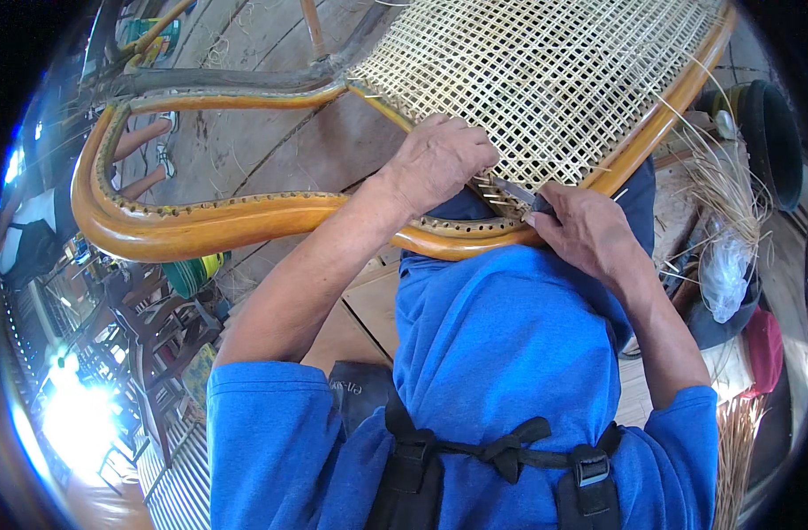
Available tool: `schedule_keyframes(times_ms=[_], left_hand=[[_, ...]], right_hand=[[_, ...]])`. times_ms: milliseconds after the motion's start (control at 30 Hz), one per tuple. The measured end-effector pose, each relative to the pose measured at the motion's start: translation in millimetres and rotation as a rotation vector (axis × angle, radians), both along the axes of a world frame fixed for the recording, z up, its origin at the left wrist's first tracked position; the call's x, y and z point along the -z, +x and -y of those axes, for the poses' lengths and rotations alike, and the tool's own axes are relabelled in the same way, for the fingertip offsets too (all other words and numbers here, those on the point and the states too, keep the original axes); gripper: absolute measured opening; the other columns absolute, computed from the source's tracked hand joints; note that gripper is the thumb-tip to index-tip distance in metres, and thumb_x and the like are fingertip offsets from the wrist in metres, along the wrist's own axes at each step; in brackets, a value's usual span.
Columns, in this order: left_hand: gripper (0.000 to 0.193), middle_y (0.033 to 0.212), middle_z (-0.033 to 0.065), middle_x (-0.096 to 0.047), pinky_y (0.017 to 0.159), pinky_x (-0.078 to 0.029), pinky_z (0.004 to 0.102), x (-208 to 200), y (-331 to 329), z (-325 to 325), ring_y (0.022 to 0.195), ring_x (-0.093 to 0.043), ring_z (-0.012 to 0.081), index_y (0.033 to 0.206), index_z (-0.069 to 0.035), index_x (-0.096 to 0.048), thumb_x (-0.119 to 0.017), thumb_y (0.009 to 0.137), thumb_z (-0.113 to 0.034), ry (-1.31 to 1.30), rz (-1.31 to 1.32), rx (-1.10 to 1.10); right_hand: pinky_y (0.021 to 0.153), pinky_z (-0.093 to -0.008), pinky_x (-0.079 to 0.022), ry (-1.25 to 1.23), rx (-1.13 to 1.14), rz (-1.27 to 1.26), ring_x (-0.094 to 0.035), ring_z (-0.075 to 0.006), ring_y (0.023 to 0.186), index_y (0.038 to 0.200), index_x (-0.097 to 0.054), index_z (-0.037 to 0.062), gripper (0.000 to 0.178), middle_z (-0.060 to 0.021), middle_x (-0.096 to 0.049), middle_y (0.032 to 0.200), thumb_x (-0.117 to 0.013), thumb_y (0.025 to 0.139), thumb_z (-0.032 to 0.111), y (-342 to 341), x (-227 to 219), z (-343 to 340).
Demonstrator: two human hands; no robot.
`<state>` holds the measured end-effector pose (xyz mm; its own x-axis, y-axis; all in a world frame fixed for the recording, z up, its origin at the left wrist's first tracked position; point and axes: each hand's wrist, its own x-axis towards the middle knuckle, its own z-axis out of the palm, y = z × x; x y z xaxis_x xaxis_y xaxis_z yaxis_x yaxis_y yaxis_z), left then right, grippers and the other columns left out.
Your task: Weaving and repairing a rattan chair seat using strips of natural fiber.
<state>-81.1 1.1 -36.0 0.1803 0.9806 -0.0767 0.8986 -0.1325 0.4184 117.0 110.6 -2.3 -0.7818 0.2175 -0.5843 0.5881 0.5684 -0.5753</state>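
Observation:
A curved, varnished wooden chair frame [245,228] lies across my lap, with a row of small holes along its inner edge. Woven cane webbing [545,84] fills its wider part, and loose strand ends stick out near the lower corner. My left hand [443,159] rests at the webbing's near-left edge, its fingers curled down; what they pinch is hidden. Closed beside the corner of the rim, my right hand [585,221] grips a knife [513,189] with a flat grey blade. The blade points left toward my left fingers, and the handle is covered by my hand.
Loose cane strips [731,190] hang at the right, by a clear plastic bag [724,274] and a dark bucket [772,146]. A green and yellow container [192,274] and stacked wooden chair frames [147,336] stand at the left. Another person's legs [143,141] show at the far left.

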Motion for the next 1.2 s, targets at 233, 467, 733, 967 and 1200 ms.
schedule_keyframes(times_ms=[233,467,733,967,1200], left_hand=[[0.008,0.075,0.0002,-0.056,0.070,-0.045,0.0343,5,1,-2,0.078,-0.056,0.0201,0.073,-0.015,-0.060,-0.052,0.074,-0.013,-0.007,-0.010,0.009],[0.009,0.078,0.0055,-0.057,0.068,-0.047,0.0361,1,1,-3,0.078,-0.056,0.0247,0.081,-0.009,-0.059,-0.055,0.073,-0.007,-0.057,0.086,-0.005],[0.017,0.090,0.0155,-0.059,0.076,-0.047,0.0381,-21,9,1,0.088,-0.057,0.0328,0.095,-0.002,-0.058,-0.050,0.080,0.000,-0.086,0.222,-0.292],[0.013,0.087,0.0132,-0.059,0.074,-0.046,0.0356,-36,33,27,0.083,-0.057,0.0288,0.093,-0.002,-0.058,-0.053,0.081,0.000,0.014,0.242,-0.698],[0.015,0.090,0.0112,-0.059,0.076,-0.045,0.0367,-31,48,26,0.085,-0.056,0.0285,0.092,-0.004,-0.059,-0.052,0.080,-0.001,-0.005,0.195,-0.675]], right_hand=[[0.064,-0.0418,-0.049,0.080,0.088,-0.030,-0.060,-0.0351,0.073,0.085,-0.051,0.0028,0.023,-0.0183,-0.058,0.074,-0.058,0.082,0.025,2,-3,19],[0.068,-0.0452,-0.048,0.001,0.152,-0.078,-0.060,-0.0376,0.074,0.085,-0.054,0.0018,0.025,-0.0206,-0.060,0.073,-0.056,0.084,0.027,9,0,16],[0.069,-0.0444,-0.045,-0.103,0.152,0.040,-0.058,-0.0397,0.078,0.088,-0.054,-0.0020,0.031,-0.0237,-0.058,0.076,-0.054,0.085,0.029,13,-1,-5],[0.075,-0.0467,-0.046,-0.145,0.195,0.035,-0.060,-0.0390,0.082,0.085,-0.055,-0.0025,0.032,-0.0241,-0.061,0.081,-0.051,0.085,0.029,10,-12,-11],[0.073,-0.0454,-0.048,-0.063,0.160,0.083,-0.060,-0.0383,0.081,0.088,-0.054,-0.0017,0.030,-0.0234,-0.062,0.084,-0.050,0.085,0.028,11,-19,-11]])
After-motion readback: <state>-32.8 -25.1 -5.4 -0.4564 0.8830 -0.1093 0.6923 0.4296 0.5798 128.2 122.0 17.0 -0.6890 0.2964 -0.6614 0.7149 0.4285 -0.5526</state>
